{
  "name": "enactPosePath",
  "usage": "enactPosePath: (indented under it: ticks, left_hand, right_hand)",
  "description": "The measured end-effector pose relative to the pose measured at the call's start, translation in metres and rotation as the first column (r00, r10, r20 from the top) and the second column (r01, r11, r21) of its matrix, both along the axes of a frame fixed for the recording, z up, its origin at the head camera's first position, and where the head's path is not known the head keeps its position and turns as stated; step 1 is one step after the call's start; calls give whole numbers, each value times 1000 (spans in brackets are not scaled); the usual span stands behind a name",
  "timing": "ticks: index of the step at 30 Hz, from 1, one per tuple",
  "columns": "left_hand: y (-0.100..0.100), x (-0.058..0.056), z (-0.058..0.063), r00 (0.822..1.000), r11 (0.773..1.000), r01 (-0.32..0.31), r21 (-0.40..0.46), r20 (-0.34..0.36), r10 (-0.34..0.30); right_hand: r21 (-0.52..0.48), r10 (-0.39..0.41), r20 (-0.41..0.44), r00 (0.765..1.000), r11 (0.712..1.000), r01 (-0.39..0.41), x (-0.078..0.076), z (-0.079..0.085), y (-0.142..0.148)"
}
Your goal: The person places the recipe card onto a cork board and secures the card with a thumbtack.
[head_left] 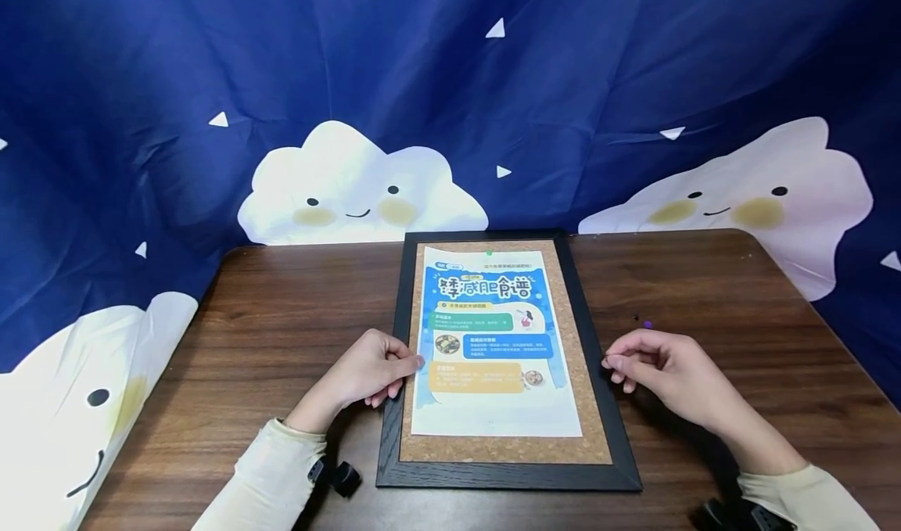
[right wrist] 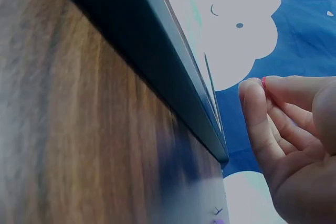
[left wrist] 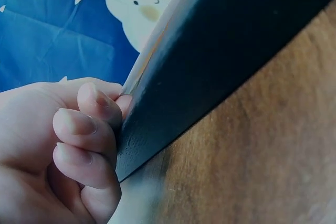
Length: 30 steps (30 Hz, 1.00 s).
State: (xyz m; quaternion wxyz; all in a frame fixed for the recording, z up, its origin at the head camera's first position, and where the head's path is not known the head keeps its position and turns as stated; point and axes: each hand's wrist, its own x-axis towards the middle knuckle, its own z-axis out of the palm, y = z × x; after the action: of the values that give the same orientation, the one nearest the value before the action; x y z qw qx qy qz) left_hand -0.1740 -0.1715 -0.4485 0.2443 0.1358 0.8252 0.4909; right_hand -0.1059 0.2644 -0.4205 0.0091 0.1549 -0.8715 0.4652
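A printed paper poster lies on a black-framed cork board. A small green pushpin sits at the poster's top edge. My left hand is at the frame's left side. Its thumb reaches over to the poster's left edge, and thumb and forefinger seem to pinch the paper there. In the left wrist view its other fingers are curled beside the frame's outer side. Just off the frame's right side, my right hand pinches a tiny red pushpin, mostly hidden between thumb and forefinger.
The board lies on a dark brown wooden table. A purple pushpin and a small dark speck lie on the table beyond my right hand. A blue curtain with white clouds hangs behind the table.
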Motion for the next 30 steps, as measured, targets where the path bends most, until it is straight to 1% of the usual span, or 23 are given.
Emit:
enactPosePath:
  ticks: [4,7,14,18,22,25,30]
  left_hand:
    - [1,0,1,1000,1000,5,5,1,-5]
    - [1,1,3,1000,1000,4,5,2,-4]
    - [1,1,2,1000,1000,-1,4,12,1]
    - [2,0,0,1000,1000,-3,0,13,3]
    - [1,-1,-1,1000,1000,-3,-6,10,3]
    - [0,-1,-1,1000,1000,-2,-4,10,2]
    - [0,-1,-1,1000,1000,-5,2,14,5]
  right_hand:
    - [-33,8,-16,1000,999,-9,-3,0,-4]
    - [-61,19,-11,1000,998,-20,-6,0,-8]
    - [-90,35,47,998,995,-31,-14,7,-19]
    - [-108,67,56,996,992,-61,-20,12,-28]
    - [-132,119,74,990,985,-109,-28,14,-40]
    - [-147,157,108,982,979,-141,-35,17,-50]
    - [-114,179,164,970,980,-162,-50,22,-68]
